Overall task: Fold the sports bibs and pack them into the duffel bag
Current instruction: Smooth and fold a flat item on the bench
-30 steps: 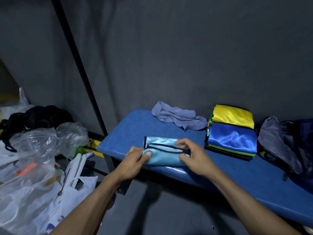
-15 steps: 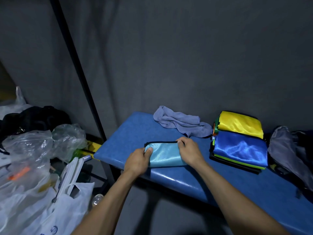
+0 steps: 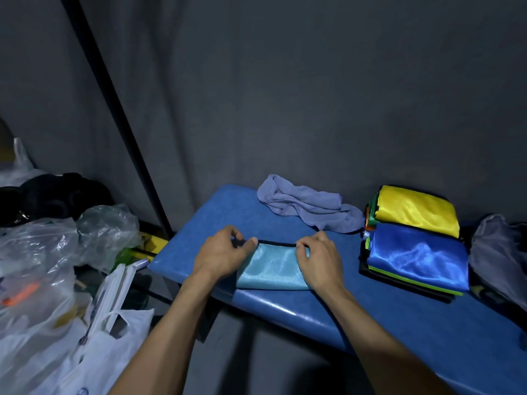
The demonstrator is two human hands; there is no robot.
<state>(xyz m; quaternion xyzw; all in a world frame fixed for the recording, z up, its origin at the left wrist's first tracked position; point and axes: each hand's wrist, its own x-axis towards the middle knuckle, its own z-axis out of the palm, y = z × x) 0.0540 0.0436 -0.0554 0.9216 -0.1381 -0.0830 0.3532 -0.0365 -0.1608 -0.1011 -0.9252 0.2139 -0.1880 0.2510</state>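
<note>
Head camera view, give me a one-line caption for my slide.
Both hands, left and right, pinch the far edge of a folded light blue bib on a blue bench beside stacked folded bibs.

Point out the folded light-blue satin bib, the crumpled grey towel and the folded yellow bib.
Folded light-blue satin bib (image 3: 272,266): head view, middle of its shiny top face.
Crumpled grey towel (image 3: 306,205): head view, central folds.
Folded yellow bib (image 3: 416,209): head view, middle of its top face.

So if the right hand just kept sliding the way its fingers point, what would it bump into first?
The right hand, gripping the light blue bib, points left and slightly away, so it would probably meet the left hand at the bib's other end. Depth is hard to judge.
</note>
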